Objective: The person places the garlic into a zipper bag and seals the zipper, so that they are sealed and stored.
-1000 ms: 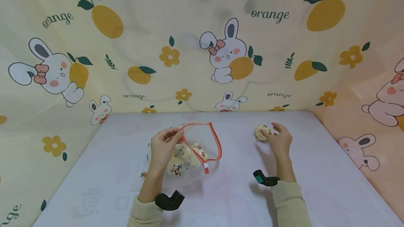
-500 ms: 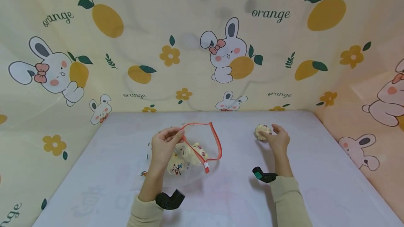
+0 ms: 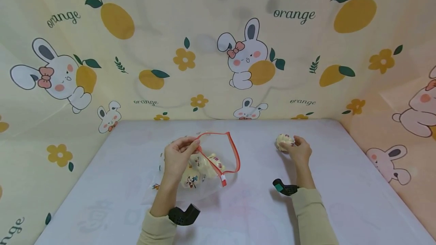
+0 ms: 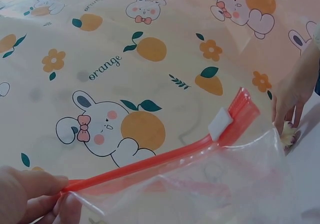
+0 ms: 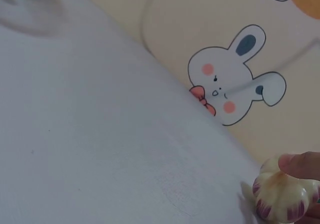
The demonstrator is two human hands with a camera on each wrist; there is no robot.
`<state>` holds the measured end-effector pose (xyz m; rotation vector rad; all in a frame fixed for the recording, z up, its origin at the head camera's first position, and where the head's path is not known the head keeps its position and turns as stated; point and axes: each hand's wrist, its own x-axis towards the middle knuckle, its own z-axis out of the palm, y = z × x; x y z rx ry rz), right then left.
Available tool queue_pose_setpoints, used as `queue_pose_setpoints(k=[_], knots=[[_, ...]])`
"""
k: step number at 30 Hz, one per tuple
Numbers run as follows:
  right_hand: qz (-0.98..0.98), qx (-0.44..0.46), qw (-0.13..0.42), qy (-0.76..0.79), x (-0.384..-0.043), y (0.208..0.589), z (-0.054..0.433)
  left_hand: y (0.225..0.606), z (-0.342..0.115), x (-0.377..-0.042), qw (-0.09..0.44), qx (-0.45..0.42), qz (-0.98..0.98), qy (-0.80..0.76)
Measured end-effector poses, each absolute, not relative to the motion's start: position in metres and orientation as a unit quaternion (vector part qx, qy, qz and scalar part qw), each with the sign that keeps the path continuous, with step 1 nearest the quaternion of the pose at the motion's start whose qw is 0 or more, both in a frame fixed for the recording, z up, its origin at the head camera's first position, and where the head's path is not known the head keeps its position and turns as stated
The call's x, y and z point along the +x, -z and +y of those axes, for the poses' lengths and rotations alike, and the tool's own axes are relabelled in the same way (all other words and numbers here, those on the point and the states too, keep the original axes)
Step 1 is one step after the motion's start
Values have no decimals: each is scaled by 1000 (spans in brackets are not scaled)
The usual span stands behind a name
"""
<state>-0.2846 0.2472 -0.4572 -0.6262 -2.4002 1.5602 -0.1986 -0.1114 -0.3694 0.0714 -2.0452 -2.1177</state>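
My left hand (image 3: pixel 178 158) pinches the red zip edge of a clear plastic bag (image 3: pixel 209 194) printed with small cartoon figures. The bag's mouth gapes in a loop, and a white slider (image 4: pixel 220 124) sits near one end of the zip. Pale garlic bulbs (image 3: pixel 214 161) with purple marks lie inside, partly covered by the hand and the print. Over to the right, my right hand (image 3: pixel 301 151) grips a single garlic bulb (image 5: pixel 282 196) between thumb and fingers. That bulb is at the table's surface, toward the back.
A white table (image 3: pixel 248 214) carries everything. Behind it and along its sides hangs a cream cloth (image 3: pixel 204 22) with rabbits and oranges. Black cameras are strapped to both wrists.
My right hand has moved slightly left and closed its fingers round the single garlic bulb. The left hand keeps hold of the bag's edge in the same place.
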Motion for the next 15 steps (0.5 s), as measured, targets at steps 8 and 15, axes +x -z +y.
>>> queue_pose_setpoints(k=[8, 15], knots=[[-818, -214, 98, -524, -286, 460, 245, 369, -111, -199, 97, 29, -690, 717], [-824, -213, 102, -515, -286, 463, 244, 369, -112, -199, 94, 33, -695, 712]])
